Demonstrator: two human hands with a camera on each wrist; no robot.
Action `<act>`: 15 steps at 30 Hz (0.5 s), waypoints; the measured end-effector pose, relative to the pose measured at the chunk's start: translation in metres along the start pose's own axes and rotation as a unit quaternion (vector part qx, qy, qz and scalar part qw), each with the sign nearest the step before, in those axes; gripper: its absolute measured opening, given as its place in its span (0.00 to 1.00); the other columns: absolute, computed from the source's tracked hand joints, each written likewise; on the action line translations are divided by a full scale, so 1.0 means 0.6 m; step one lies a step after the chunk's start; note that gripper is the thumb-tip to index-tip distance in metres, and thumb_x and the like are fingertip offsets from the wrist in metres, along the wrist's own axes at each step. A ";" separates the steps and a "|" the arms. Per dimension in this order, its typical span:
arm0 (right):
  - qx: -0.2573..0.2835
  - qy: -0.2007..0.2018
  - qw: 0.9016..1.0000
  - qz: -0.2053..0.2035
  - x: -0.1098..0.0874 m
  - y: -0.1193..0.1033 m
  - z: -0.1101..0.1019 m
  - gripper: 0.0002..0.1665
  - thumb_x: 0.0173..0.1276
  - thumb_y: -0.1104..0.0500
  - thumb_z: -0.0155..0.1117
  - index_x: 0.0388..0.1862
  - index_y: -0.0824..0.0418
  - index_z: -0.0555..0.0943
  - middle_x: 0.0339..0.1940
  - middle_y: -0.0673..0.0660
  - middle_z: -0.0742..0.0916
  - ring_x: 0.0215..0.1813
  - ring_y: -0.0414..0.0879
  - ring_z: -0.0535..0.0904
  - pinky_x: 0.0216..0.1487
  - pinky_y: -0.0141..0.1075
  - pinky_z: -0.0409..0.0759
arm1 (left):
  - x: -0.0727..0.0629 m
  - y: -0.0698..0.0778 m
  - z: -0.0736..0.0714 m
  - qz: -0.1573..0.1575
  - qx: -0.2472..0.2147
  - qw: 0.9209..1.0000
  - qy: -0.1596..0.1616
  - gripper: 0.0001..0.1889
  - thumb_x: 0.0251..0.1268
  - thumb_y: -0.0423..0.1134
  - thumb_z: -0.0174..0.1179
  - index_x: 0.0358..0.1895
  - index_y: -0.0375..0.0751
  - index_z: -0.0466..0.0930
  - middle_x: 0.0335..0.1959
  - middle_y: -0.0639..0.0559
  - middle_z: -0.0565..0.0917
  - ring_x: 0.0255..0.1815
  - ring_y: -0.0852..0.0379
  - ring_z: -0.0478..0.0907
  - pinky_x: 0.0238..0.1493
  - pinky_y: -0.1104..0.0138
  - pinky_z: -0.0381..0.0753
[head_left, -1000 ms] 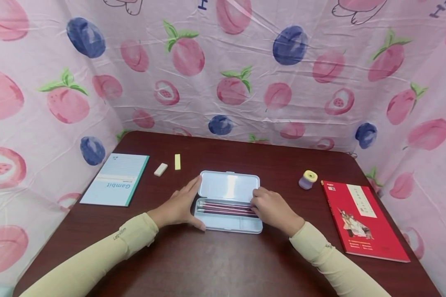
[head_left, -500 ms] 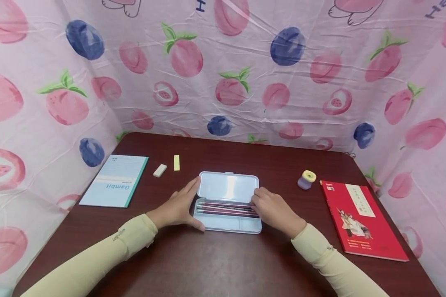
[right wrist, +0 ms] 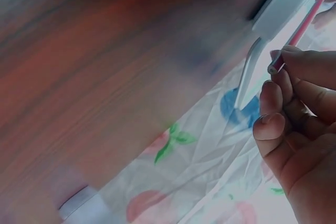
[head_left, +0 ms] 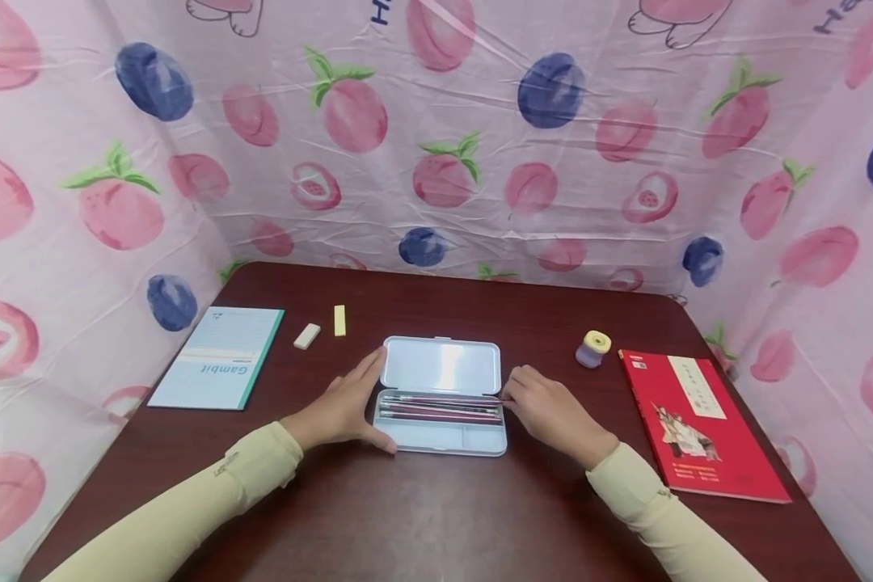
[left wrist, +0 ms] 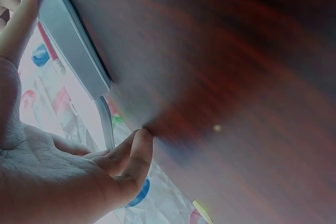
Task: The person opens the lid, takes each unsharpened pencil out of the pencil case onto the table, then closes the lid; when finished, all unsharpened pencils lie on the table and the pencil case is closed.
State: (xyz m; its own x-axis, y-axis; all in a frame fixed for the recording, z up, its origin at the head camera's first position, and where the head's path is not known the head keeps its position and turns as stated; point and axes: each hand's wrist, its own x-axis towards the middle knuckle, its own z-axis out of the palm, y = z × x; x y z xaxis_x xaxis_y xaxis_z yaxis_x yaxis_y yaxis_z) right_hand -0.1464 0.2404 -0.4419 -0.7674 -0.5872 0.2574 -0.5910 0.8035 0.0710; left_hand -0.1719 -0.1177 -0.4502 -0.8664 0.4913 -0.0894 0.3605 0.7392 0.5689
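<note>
A pale blue pencil case [head_left: 418, 437] lies with its lid [head_left: 422, 364] folded back. Several dark red striped pencils [head_left: 436, 414] lie lengthwise in its rear part. My left hand [head_left: 338, 412] spreads around the left end, thumb touching the front corner and fingers beside the lid. The left wrist view shows the left thumb [left wrist: 23, 19] against the case wall and the other fingers reaching down by the table. At the right end my right hand [head_left: 553, 412] pinches the end of a pencil [right wrist: 302, 27] between thumb and index finger, just above the rim.
A white eraser [head_left: 307, 336] and a yellow strip [head_left: 339, 320] lie behind the left hand. Further left is a light blue notebook [head_left: 218, 356]. On the right stand a purple-and-yellow sharpener-like item [head_left: 593, 349] and a red book [head_left: 706, 428]. A printed curtain [head_left: 436, 210] surrounds the brown table [head_left: 436, 517].
My right hand has shifted right, from over the case's right end to just outside it, with a pencil end now at its fingertips. The left hand keeps its place on the case.
</note>
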 end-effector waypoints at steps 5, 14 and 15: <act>0.017 0.016 1.000 0.018 -0.017 0.022 -0.006 0.12 0.62 0.60 0.83 0.40 0.56 0.87 0.39 0.51 0.84 0.43 0.43 0.77 0.44 0.36 0.89 | 0.000 -0.001 0.000 0.003 0.004 1.000 0.002 0.83 0.35 0.66 0.87 0.89 0.40 0.37 0.90 0.39 0.47 0.88 0.37 0.56 0.79 0.29 0.58; 0.031 -0.003 0.998 0.059 -0.047 0.058 -0.012 0.16 0.59 0.59 0.85 0.42 0.55 0.87 0.41 0.51 0.85 0.45 0.43 0.80 0.46 0.40 0.90 | 0.000 -0.003 0.002 0.003 0.001 1.000 0.001 0.82 0.36 0.66 0.87 0.89 0.41 0.36 0.90 0.39 0.47 0.87 0.36 0.56 0.78 0.27 0.58; 0.031 0.000 0.998 0.060 -0.051 0.061 -0.012 0.17 0.58 0.59 0.86 0.42 0.55 0.87 0.41 0.51 0.85 0.44 0.43 0.80 0.46 0.40 0.90 | 0.000 -0.003 0.002 0.003 0.001 1.000 0.001 0.83 0.36 0.66 0.87 0.89 0.41 0.36 0.90 0.39 0.47 0.87 0.36 0.56 0.78 0.27 0.58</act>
State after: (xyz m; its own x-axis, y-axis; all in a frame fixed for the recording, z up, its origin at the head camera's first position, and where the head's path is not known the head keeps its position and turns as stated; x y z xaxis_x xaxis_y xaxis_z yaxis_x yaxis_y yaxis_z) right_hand -0.1429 0.2887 -0.4399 -0.8339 -0.4871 0.2595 -0.5091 0.8604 -0.0209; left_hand -0.1718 -0.1184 -0.4522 -0.8648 0.4948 -0.0849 0.3659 0.7371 0.5682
